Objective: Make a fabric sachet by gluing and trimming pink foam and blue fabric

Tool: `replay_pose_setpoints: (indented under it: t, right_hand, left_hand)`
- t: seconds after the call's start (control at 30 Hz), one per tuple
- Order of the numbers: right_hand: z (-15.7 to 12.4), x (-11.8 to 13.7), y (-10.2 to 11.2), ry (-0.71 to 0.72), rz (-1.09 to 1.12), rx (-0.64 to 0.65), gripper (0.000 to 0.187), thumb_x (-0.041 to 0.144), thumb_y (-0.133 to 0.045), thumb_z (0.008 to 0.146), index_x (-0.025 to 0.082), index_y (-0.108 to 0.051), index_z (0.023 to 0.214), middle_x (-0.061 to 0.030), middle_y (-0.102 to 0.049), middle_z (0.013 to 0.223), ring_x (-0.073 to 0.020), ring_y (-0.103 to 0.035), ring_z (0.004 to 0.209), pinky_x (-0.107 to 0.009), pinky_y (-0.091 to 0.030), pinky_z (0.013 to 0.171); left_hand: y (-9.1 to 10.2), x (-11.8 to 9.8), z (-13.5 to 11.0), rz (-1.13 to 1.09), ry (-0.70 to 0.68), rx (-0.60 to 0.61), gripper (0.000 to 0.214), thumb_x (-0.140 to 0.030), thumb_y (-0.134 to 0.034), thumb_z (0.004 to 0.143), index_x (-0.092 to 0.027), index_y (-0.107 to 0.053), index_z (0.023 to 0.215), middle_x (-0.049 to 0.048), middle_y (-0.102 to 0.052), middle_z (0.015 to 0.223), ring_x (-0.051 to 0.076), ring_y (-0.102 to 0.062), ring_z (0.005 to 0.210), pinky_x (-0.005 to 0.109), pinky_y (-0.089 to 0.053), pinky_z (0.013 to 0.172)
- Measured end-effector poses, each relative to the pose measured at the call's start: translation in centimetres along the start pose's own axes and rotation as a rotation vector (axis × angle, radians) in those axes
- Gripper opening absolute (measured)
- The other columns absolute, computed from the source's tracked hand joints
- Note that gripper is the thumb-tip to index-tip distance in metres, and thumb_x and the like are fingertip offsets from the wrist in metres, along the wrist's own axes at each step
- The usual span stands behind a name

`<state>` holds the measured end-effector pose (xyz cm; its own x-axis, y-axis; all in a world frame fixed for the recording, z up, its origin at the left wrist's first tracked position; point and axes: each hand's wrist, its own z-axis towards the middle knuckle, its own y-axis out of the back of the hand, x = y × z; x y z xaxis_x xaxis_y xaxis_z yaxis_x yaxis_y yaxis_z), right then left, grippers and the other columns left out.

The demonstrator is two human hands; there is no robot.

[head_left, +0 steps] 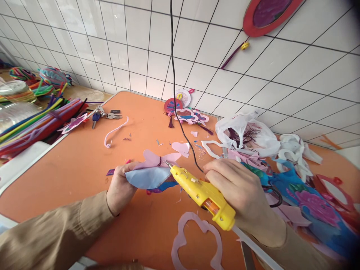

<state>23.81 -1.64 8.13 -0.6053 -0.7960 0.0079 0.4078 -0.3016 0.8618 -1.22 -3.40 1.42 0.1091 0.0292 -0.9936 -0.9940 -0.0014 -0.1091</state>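
Observation:
My right hand is wrapped round a yellow hot glue gun whose black cord rises up the tiled wall. The metal nozzle touches a pink and light blue cut-out shape with a dark thread loop at its narrow part. My left hand pinches that cut-out from the left, holding it just above the orange table. Both sleeves are beige.
A pink paper outline scrap lies near the front edge. Keys and a pink curled strip sit at the back left beside bundled pipe cleaners. A white plastic bag and painted blue and pink pieces crowd the right side.

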Motion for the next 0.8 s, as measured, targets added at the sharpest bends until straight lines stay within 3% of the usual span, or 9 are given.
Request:
replay_pose_setpoints:
  t: [0.07,0.2,0.4,0.57,0.7,0.8]
  right_hand:
    - [0.0,-0.1,0.1,0.002,-0.014,0.004,0.024,0.028,-0.04,0.09,0.021,-0.046,0.068,-0.0081,-0.059,0.069,-0.0205,-0.053,0.065,-0.035,-0.039,0.059]
    - [0.0,-0.1,0.2,-0.027,-0.007,-0.011,0.024,0.029,-0.04,0.091,0.021,-0.049,0.071,-0.0089,-0.06,0.072,-0.0214,-0.054,0.066,-0.037,-0.04,0.059]
    - [-0.7,-0.8,-0.4,-0.102,0.142,-0.133,0.014,0.031,-0.048,0.091,0.022,-0.057,0.097,-0.0087,-0.067,0.086,-0.0262,-0.063,0.08,-0.041,-0.047,0.072]
    - [-0.7,-3.6,-2.7,-0.224,0.126,-0.242,0.033,0.025,-0.061,0.087,0.025,-0.056,0.119,-0.0059,-0.071,0.091,-0.0239,-0.066,0.078,-0.037,-0.05,0.071]
    - [0.5,-6.0,-5.0,-0.22,0.011,-0.068,0.051,0.033,-0.059,0.085,0.016,-0.049,0.132,-0.0097,-0.071,0.087,-0.0267,-0.066,0.073,-0.039,-0.049,0.067]
    - [1.6,-7.2,-7.0,-0.123,0.078,0.105,0.058,0.029,-0.058,0.081,0.011,-0.044,0.134,-0.0155,-0.07,0.105,-0.0306,-0.067,0.092,-0.043,-0.05,0.078]
  left_hand:
    - [-0.1,-0.3,0.0,0.001,0.006,0.001,0.017,-0.023,-0.073,0.069,-0.014,-0.077,0.083,0.0106,-0.077,0.09,0.029,-0.071,0.085,0.034,-0.058,0.068]
    - [-0.2,-0.7,0.0,0.029,0.002,-0.039,0.014,-0.025,-0.075,0.066,-0.014,-0.075,0.075,0.0059,-0.074,0.067,0.022,-0.068,0.062,0.03,-0.055,0.057]
    - [-0.2,-0.6,0.2,0.045,0.022,-0.027,0.01,-0.024,-0.074,0.065,-0.016,-0.071,0.061,0.0028,-0.069,0.057,0.016,-0.06,0.05,0.026,-0.05,0.051]
    - [-0.1,-0.3,0.1,-0.003,0.063,0.017,0.011,-0.025,-0.073,0.068,-0.018,-0.076,0.076,0.0052,-0.072,0.062,0.021,-0.066,0.054,0.029,-0.051,0.051]
    - [0.2,0.3,-0.3,-0.04,0.051,0.06,0.009,-0.023,-0.072,0.069,-0.019,-0.078,0.074,0.0085,-0.076,0.071,0.025,-0.069,0.061,0.032,-0.055,0.057]
    - [0.5,0.9,-0.7,-0.042,0.054,0.101,0.006,-0.019,-0.073,0.067,-0.018,-0.078,0.07,0.0101,-0.076,0.07,0.025,-0.07,0.061,0.032,-0.055,0.053]
